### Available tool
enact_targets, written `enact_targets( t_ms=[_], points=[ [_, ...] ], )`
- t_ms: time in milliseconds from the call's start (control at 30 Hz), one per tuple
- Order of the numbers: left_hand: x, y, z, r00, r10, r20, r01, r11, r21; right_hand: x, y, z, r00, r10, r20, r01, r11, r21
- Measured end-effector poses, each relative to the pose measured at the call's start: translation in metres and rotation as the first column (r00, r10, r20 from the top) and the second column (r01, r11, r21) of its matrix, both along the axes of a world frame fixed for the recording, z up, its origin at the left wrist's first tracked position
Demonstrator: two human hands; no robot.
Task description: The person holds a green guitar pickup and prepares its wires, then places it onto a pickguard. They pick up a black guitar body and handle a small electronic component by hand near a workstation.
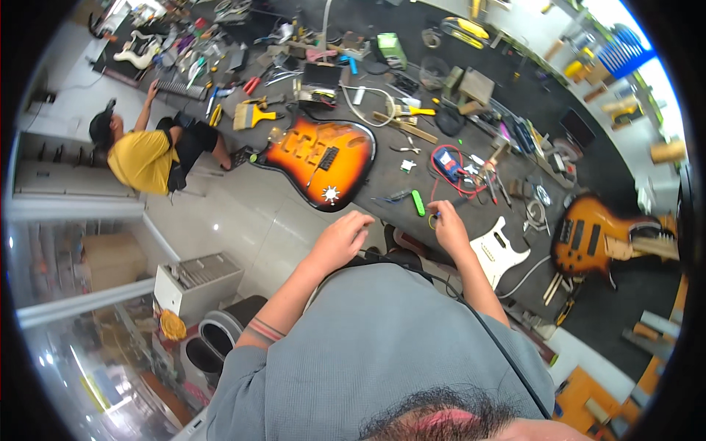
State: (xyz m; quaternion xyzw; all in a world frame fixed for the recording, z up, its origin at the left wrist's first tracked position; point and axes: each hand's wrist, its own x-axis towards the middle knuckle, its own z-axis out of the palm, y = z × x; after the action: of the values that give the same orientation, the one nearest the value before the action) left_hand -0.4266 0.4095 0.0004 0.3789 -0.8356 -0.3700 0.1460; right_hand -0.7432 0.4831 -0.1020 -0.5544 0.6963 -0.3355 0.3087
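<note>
My left hand (344,237) is in front of the bench edge with its fingers curled together. If it pinches anything, that is too small to make out. Beside the bench edge, my right hand (450,226) is closed too. A thin bit of blue and yellow shows at its fingertips, its kind unclear. Just beyond that hand lies a bright green tool handle (418,203). The sunburst electric guitar body (349,151) rests on the bench, ahead and to the left of my hands. To the right of my right hand is a white pickguard (501,250) with slots cut in it.
A blue meter (447,163) with red leads sits on the dark bench (382,192). At right lies a second sunburst guitar (585,239). Brushes (254,116), pliers and clutter cover the far side. A person in a yellow shirt (143,162) is at the left, by a white cabinet (198,279).
</note>
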Motion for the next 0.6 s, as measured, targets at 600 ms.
enact_targets(
  t_ms=[600],
  points=[
    [0.199,-0.11,0.002,0.886,0.457,-0.082,-0.452,0.889,0.072,0.205,-0.266,0.019,0.953,0.281,-0.113,-0.292,0.952,-0.093]
  ],
)
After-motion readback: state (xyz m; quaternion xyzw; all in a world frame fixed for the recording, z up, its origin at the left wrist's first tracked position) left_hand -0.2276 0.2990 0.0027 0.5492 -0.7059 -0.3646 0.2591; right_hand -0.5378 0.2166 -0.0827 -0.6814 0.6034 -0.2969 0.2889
